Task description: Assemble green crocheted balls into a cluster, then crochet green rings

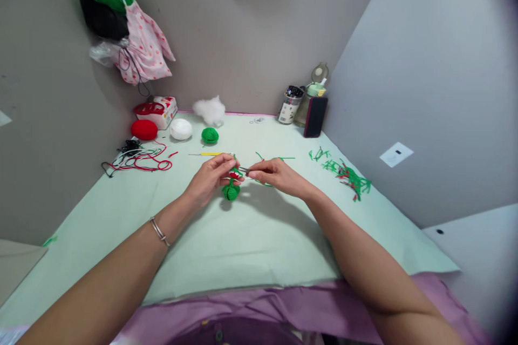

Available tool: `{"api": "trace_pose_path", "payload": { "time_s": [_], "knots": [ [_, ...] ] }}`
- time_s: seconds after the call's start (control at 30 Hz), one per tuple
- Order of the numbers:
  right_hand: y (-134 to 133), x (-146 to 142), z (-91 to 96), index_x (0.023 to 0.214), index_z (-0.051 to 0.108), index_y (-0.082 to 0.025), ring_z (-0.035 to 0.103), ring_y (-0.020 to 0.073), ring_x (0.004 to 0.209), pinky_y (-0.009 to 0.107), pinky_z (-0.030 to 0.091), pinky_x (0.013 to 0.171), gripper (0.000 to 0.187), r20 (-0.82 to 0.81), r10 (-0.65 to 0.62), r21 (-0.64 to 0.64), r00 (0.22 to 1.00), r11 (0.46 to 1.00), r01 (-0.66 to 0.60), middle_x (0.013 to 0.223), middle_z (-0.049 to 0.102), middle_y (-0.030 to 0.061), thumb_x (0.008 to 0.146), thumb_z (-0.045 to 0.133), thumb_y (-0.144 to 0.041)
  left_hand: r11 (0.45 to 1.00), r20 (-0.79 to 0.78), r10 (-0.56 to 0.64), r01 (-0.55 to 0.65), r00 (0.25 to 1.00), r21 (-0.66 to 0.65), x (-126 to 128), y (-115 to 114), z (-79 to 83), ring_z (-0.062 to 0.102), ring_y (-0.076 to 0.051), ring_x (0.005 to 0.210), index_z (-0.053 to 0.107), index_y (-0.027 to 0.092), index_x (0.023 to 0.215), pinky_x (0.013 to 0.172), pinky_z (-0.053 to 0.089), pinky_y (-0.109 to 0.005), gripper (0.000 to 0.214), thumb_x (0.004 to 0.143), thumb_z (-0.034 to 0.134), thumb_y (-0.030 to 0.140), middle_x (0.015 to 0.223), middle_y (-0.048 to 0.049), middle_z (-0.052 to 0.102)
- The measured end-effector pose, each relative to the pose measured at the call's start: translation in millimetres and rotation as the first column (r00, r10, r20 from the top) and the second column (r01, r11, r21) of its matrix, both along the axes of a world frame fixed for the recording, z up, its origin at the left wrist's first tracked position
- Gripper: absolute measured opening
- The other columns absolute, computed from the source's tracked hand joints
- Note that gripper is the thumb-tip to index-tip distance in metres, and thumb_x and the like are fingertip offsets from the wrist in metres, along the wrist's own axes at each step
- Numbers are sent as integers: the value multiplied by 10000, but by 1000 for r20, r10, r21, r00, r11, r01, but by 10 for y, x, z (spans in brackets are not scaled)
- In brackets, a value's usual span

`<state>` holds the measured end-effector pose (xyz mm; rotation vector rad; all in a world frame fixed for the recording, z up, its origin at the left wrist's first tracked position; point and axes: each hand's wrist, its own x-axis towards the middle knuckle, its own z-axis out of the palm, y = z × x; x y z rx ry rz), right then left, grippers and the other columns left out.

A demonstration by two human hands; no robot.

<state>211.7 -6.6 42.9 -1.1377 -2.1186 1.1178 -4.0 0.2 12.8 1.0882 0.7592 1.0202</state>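
My left hand [213, 178] pinches a small crocheted toy [231, 192] above the middle of the table. Its lower part is a round green piece. The upper part shows a red and white patch with green around it, partly covered by my fingers. From the other side my right hand [275, 176] grips slim metal tweezers [245, 170], whose tips reach the toy's upper part next to my left fingertips. A yellow-handled crochet hook [210, 154] lies just behind my left hand. Short green yarn pieces [287, 158] lie behind my right hand.
Balls of red [144, 130], white [181, 129] and green yarn [210, 135] stand at the back left, near tangled strands [141, 160] and white stuffing [210, 110]. A phone [315, 117] leans by a pen cup [289, 107] at the back right. Yarn scraps [348, 177] lie right.
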Motion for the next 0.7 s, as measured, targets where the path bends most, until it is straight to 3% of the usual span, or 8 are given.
{"api": "trace_pose_path", "payload": {
  "time_s": [0.23, 0.47, 0.7],
  "knots": [
    [-2, -24, -15, 842, 727, -154, 354, 117, 621, 267, 276, 575, 387, 8, 5, -20, 1000, 1000, -5, 635, 422, -24, 909, 554, -493, 998, -37, -64, 63, 997, -3, 3, -33, 19, 709, -157, 736, 602, 179, 859, 666, 593, -279, 277, 796, 745, 408, 915, 3, 624],
    [-12, -27, -4, 773, 674, -147, 243, 101, 594, 263, 204, 537, 353, 30, 2, -15, 1000, 1000, -2, 619, 308, -46, 906, 555, -451, 996, -61, -93, 92, 994, -18, 11, -26, -2, 712, -155, 707, 595, 174, 862, 651, 586, -267, 269, 815, 727, 403, 893, 2, 628],
    [-24, -17, 3, 807, 678, -145, 246, 96, 602, 257, 212, 541, 332, 73, -18, -4, 997, 1000, 19, 630, 332, -47, 902, 565, -442, 994, -45, -110, 108, 993, -34, 12, -46, 17, 709, -156, 705, 587, 172, 843, 618, 573, -247, 294, 792, 748, 412, 901, -6, 630]
  ]
}}
